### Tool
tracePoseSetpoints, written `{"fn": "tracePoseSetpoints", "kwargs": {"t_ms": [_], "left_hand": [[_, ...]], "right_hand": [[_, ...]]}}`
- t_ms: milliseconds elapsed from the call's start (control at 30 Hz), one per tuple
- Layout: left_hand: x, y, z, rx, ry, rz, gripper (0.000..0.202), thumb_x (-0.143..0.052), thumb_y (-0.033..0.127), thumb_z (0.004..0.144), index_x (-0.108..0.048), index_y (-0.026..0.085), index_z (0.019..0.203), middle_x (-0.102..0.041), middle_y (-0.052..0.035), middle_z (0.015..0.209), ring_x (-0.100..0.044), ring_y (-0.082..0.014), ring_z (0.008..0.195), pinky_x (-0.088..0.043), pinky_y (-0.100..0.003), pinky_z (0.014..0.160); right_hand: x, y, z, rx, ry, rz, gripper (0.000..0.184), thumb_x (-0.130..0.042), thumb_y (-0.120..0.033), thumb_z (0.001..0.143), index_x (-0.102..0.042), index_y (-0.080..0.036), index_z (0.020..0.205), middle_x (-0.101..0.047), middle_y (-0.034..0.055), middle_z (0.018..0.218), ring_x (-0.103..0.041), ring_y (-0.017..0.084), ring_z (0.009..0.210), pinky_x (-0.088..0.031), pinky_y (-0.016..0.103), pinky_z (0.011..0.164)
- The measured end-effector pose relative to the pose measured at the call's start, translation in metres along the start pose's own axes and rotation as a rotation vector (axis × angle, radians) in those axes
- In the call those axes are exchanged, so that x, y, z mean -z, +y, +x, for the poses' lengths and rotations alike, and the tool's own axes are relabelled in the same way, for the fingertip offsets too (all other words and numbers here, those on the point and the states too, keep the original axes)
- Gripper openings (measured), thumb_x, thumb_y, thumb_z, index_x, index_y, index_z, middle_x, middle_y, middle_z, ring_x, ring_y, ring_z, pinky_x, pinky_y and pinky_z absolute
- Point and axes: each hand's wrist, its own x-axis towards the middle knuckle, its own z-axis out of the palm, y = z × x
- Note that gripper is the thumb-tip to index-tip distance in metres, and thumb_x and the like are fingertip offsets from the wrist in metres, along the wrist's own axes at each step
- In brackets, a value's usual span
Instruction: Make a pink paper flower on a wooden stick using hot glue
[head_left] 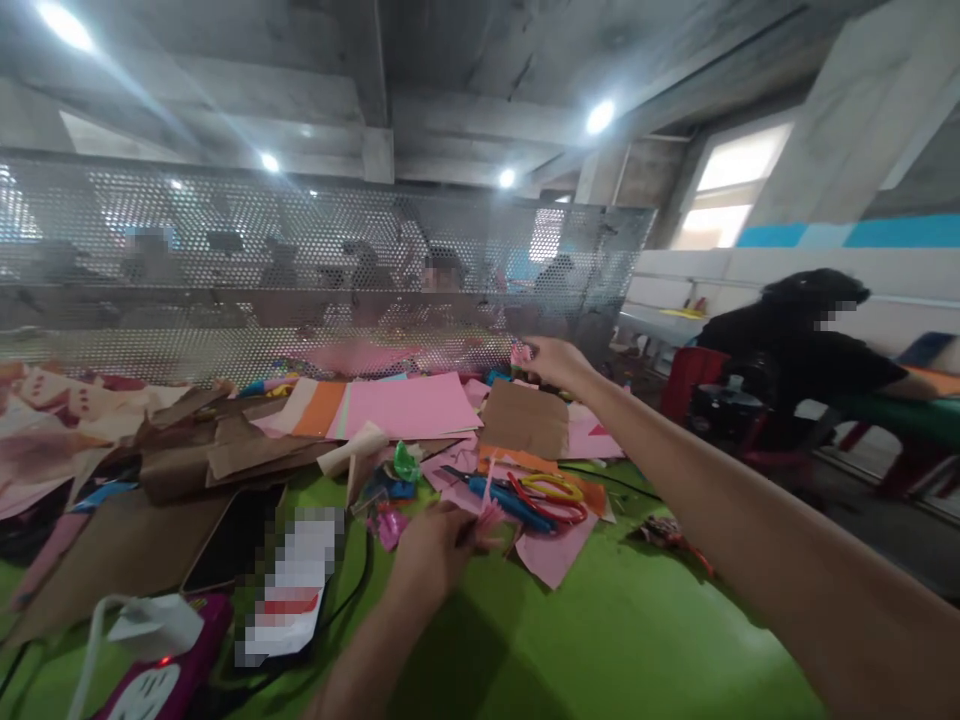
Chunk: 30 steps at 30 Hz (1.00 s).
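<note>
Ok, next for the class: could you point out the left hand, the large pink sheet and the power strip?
Left hand [431,548], head view: back of the hand.
Large pink sheet [409,405], head view: its upper face.
Power strip [159,690], head view: white socket face.

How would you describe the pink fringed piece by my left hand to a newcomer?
Over the green table, find the left hand. The pink fringed piece is in its grip; thin strands set it apart from the flat pink sheet beyond.
</note>
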Motion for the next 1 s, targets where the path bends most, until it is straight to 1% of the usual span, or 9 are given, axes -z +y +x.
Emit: {"fn": "tracePoseSetpoints", "kwargs": {"t_ms": [133, 200, 300, 533, 633, 733, 800, 867, 1000], "left_hand": [[0.003, 0.0, 0.003, 0.018, -0.032, 0.132, 0.014, -0.059, 0.02, 0.084, -0.072, 0.017, 0.082, -0.071, -0.0089, 0.088, -0.06, -0.0259, 0.094, -0.042, -0.032, 0.083], [0.004, 0.0, 0.003, 0.015, -0.048, 0.161, 0.013, -0.061, 0.023, 0.082, -0.073, 0.018, 0.085, -0.072, -0.0088, 0.091, -0.06, -0.0262, 0.096, -0.042, -0.033, 0.087], [0.004, 0.0, 0.004, 0.0, -0.072, 0.174, 0.017, -0.065, 0.028, 0.079, -0.074, 0.022, 0.092, -0.072, -0.0077, 0.097, -0.061, -0.0259, 0.101, -0.043, -0.032, 0.09], [0.003, 0.0, 0.012, 0.018, -0.093, 0.2, 0.033, -0.065, 0.036, 0.077, -0.072, 0.021, 0.106, -0.071, -0.0137, 0.109, -0.062, -0.0315, 0.106, -0.048, -0.041, 0.091], [0.003, 0.0, 0.014, 0.024, -0.107, 0.197, 0.035, -0.065, 0.037, 0.078, -0.072, 0.02, 0.108, -0.072, -0.0162, 0.107, -0.062, -0.0344, 0.105, -0.051, -0.043, 0.086], [0.003, 0.001, 0.013, 0.017, -0.065, 0.184, 0.034, -0.06, 0.038, 0.081, -0.071, 0.021, 0.108, -0.071, -0.0155, 0.106, -0.063, -0.0348, 0.104, -0.051, -0.044, 0.084], [0.003, 0.003, 0.011, 0.006, -0.044, 0.17, 0.036, -0.062, 0.039, 0.079, -0.07, 0.022, 0.11, -0.071, -0.0138, 0.106, -0.063, -0.0336, 0.104, -0.051, -0.042, 0.084], [0.002, 0.004, 0.008, -0.001, -0.036, 0.16, 0.035, -0.064, 0.037, 0.079, -0.07, 0.021, 0.11, -0.072, -0.0131, 0.105, -0.063, -0.0327, 0.104, -0.051, -0.041, 0.085], [0.002, 0.005, 0.003, -0.024, -0.02, 0.148, 0.03, -0.061, 0.032, 0.083, -0.069, 0.021, 0.109, -0.072, -0.0114, 0.104, -0.062, -0.0309, 0.103, -0.048, -0.041, 0.089]], "right_hand": [[0.028, -0.004, 0.027, -0.085, -0.024, -0.024, 0.032, -0.059, -0.031, 0.095, -0.057, -0.017, 0.123, -0.06, 0.0089, 0.123, -0.063, 0.023, 0.102, -0.055, 0.043, 0.085], [0.026, -0.014, 0.026, -0.051, -0.069, -0.025, 0.032, -0.059, -0.031, 0.095, -0.057, -0.017, 0.123, -0.06, 0.0089, 0.123, -0.063, 0.023, 0.102, -0.055, 0.043, 0.085], [-0.001, -0.039, 0.006, 0.12, -0.171, 0.005, 0.032, -0.059, -0.032, 0.094, -0.058, -0.016, 0.122, -0.06, 0.008, 0.122, -0.063, 0.024, 0.102, -0.055, 0.043, 0.084], [-0.078, -0.113, -0.033, 0.522, -0.327, 0.064, 0.03, -0.059, -0.031, 0.095, -0.058, -0.017, 0.121, -0.06, 0.0085, 0.123, -0.063, 0.023, 0.102, -0.055, 0.042, 0.084], [-0.101, -0.14, -0.039, 0.617, -0.355, 0.077, 0.031, -0.059, -0.031, 0.095, -0.058, -0.017, 0.122, -0.06, 0.0089, 0.124, -0.063, 0.023, 0.102, -0.055, 0.042, 0.084], [-0.115, -0.156, -0.039, 0.618, -0.337, 0.09, 0.031, -0.059, -0.031, 0.095, -0.058, -0.017, 0.122, -0.06, 0.0089, 0.124, -0.063, 0.023, 0.102, -0.055, 0.042, 0.084], [-0.112, -0.157, -0.03, 0.543, -0.274, 0.096, 0.03, -0.059, -0.031, 0.095, -0.058, -0.017, 0.122, -0.06, 0.0089, 0.123, -0.063, 0.023, 0.102, -0.055, 0.042, 0.085], [-0.097, -0.148, -0.011, 0.41, -0.179, 0.092, 0.032, -0.059, -0.031, 0.095, -0.057, -0.016, 0.123, -0.06, 0.0089, 0.122, -0.063, 0.023, 0.102, -0.055, 0.043, 0.085], [-0.037, -0.108, 0.037, 0.109, 0.044, 0.065, 0.032, -0.059, -0.031, 0.095, -0.057, -0.017, 0.123, -0.06, 0.009, 0.123, -0.063, 0.023, 0.102, -0.055, 0.043, 0.085]]}}
